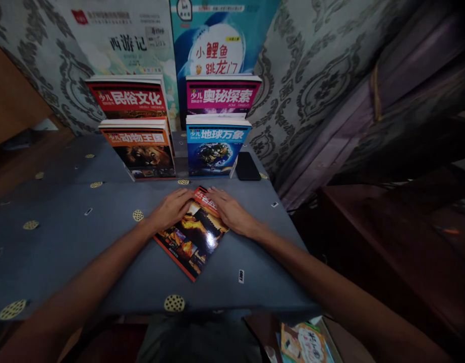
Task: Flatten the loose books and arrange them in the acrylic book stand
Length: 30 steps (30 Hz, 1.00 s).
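A paperback book (198, 237) with a red title band and photos of golden-lit buildings lies face up and askew on the table. My left hand (174, 206) rests along its upper left edge, fingers stretched out. Flat across the upper right part of the cover lies my right hand (230, 210), hiding some of the title; its fingers are extended too. Just beyond my hands stand an orange book (143, 154) with a lion and a blue book (215, 151) with a globe. Behind these are a red book (128, 98) and a magenta book (223, 96).
Two large books, one pale (130, 30) and one teal (225, 35), lean at the back against patterned wallpaper (308, 85). A black phone (248, 166) lies right of the blue book. The table (66, 201) has a grey-blue cloth. More books (306, 343) sit below its front edge.
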{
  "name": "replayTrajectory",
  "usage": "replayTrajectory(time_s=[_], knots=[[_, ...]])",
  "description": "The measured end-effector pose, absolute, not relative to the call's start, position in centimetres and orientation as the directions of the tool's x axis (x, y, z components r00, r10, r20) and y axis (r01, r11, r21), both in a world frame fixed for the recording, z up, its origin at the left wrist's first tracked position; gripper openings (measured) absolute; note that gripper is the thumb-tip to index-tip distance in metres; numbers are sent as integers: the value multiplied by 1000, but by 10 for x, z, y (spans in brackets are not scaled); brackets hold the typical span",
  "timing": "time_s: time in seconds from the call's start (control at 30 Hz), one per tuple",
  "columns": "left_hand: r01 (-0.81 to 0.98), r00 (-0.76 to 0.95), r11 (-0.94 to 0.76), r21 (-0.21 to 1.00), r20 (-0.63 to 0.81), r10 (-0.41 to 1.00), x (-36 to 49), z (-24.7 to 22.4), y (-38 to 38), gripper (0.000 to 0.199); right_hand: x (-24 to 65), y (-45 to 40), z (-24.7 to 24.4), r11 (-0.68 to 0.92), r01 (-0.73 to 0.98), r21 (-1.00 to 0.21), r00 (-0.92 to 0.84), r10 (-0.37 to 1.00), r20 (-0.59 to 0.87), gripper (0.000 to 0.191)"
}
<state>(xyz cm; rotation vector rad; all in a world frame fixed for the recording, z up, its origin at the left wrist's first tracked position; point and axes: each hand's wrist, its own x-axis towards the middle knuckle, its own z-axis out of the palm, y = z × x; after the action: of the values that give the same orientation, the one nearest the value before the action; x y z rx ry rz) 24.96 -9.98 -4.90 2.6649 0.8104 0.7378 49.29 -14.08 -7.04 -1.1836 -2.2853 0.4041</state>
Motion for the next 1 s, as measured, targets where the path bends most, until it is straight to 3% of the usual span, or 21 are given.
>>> replayTrajectory(time_s=[0.23, 0.47, 0.7, 1.0], knots=[[450, 699, -762, 466, 347, 625, 245, -46, -97, 32, 515, -169, -74, 539, 708, -457, -448, 842, 299, 47], [420, 704, -671, 611, 247, 666, 231, -43, -83, 44, 504, -174, -62, 543, 788, -290, -477, 837, 268, 42], [411, 690, -629, 659, 226, 687, 229, -43, -83, 54, 442, -160, -53, 732, 620, -284, -684, 681, 261, 41], [424, 696, -634, 647, 215, 685, 228, -43, -83, 52, 390, -183, -35, 874, 337, -351, -907, 402, 129, 51]])
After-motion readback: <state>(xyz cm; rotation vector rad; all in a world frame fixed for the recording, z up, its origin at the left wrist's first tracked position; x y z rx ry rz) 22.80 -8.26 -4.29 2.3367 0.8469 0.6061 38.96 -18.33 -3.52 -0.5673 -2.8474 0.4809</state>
